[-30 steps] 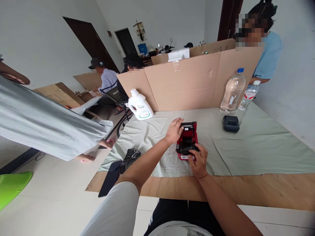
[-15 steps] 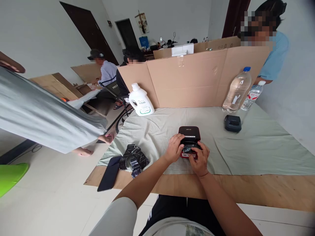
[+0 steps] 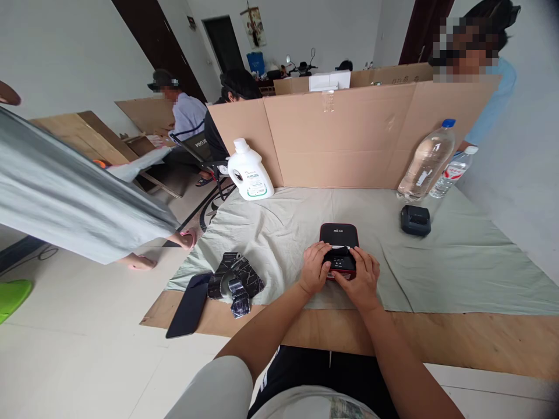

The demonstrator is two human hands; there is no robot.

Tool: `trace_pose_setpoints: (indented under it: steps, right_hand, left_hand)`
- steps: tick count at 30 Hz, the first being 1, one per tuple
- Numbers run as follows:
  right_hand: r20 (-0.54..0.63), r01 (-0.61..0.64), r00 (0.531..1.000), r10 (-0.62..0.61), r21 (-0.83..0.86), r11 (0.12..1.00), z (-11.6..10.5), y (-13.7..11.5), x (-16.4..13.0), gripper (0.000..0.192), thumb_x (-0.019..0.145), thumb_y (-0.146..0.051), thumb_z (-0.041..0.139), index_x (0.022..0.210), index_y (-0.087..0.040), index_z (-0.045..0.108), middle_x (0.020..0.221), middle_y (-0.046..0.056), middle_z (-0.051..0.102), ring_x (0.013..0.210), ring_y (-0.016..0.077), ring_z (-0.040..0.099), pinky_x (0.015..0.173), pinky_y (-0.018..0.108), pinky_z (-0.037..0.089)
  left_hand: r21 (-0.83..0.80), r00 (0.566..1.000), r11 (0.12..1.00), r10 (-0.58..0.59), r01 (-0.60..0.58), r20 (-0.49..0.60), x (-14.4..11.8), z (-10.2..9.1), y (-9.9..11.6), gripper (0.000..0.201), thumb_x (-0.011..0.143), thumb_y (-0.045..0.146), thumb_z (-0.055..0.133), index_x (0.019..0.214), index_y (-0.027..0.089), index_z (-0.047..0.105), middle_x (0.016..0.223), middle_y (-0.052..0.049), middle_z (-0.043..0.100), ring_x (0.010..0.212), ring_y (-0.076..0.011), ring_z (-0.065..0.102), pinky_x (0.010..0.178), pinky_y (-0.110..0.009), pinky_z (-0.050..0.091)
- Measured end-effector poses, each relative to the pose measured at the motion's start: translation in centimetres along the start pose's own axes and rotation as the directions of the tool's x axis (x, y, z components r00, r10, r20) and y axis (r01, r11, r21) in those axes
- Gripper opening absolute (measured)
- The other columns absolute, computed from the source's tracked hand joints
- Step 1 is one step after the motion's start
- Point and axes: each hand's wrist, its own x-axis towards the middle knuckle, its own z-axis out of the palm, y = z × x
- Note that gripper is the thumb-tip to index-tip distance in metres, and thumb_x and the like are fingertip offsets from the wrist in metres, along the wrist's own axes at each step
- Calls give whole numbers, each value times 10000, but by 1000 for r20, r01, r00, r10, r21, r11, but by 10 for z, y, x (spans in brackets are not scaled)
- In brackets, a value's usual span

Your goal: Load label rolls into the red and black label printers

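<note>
A small black box-shaped device (image 3: 339,234) with red edges lies on the cloth in front of me, its lettered half facing up. A dark strip, perhaps a flap, crosses its middle, and small white marks show on the panel nearer to me. My left hand (image 3: 315,269) grips the left side, fingertips at the middle strip and thumb at the near left. On the opposite side my right hand (image 3: 361,274) grips it, fingers over the edge and thumb by the near edge. The fingers hide both sides of the device.
Crumpled black patterned film (image 3: 236,282) and a dark flat tablet-like thing (image 3: 188,306) lie left. A white jug (image 3: 250,171), cardboard screen (image 3: 336,142), large bottle (image 3: 427,160), smaller bottle (image 3: 454,173) and black device (image 3: 416,220) stand beyond. A person (image 3: 87,192) stands left; others sit behind.
The open compartment with dark shiny stuff in it is now covered by a black panel. My right fingers have moved from inside it to the device's right side.
</note>
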Motion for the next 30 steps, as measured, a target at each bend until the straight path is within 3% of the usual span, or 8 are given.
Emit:
trace_pose_setpoints:
  steps: [8,13,17,19,21,24,26,30]
  right_hand:
    - [90,11,996,-8,-34,999,-9,4,10,640,687,-631,678,1135,-183,590,1148,119,611,1074,287,511,973,466,373]
    - [80,-6,997,3,45,999,-4,4,2,637,748,-567,655,1238,-184,520,1255,140,550,1159,282,494,1015,480,374]
    - [152,-210,971,185,165,964,-1,4,-8,786,727,-574,655,1352,-167,406,1417,178,401,1282,319,413,1018,504,384]
    - [235,-397,906,352,188,898,-2,3,-10,943,653,-612,691,1392,-138,347,1383,205,439,1217,352,480,941,513,443]
    - [326,-518,835,444,194,833,-3,0,-10,963,623,-611,710,1392,-154,353,1269,176,556,1083,342,581,841,482,498]
    - [371,-521,825,426,205,829,3,-9,3,863,642,-574,704,1362,-201,409,1164,126,634,983,320,631,767,440,523]
    - [360,-455,862,358,234,859,17,-18,20,856,641,-552,706,1360,-193,411,1177,134,630,1005,325,625,776,446,521]
    - [386,-329,904,185,350,877,74,-42,66,789,670,-452,685,1352,-178,398,1185,136,625,1016,291,625,819,437,515]
  left_hand:
    - [-21,998,1000,4,-5,-59,0,4,-1,375,949,388,327,1180,165,521,1184,-141,600,1189,-275,491,995,-502,354]
    - [-69,995,998,-19,12,-100,-1,5,3,335,937,322,370,1209,177,500,1200,-131,586,1228,-260,468,1031,-508,350]
    - [-189,967,962,-222,197,-122,-8,11,7,504,915,356,435,1372,156,367,1441,-167,383,1367,-275,320,1111,-526,281]
    - [-316,901,866,-429,388,-68,-12,18,7,647,879,384,508,1440,161,275,1525,-162,251,1415,-294,235,1141,-525,240]
    - [-499,802,674,-592,545,75,-14,23,5,710,857,382,550,1467,191,240,1523,-137,283,1402,-292,278,1142,-501,265]
    - [-706,717,390,-655,591,238,-11,21,-4,700,859,347,555,1473,215,246,1466,-107,405,1343,-265,395,1124,-465,319]
    - [-775,713,330,-669,539,212,-3,9,-18,701,847,334,577,1466,214,270,1446,-100,437,1331,-260,412,1125,-462,317]
    - [-822,716,358,-694,442,83,23,-32,-69,658,823,334,610,1423,237,358,1368,-72,530,1261,-253,489,1088,-459,362]
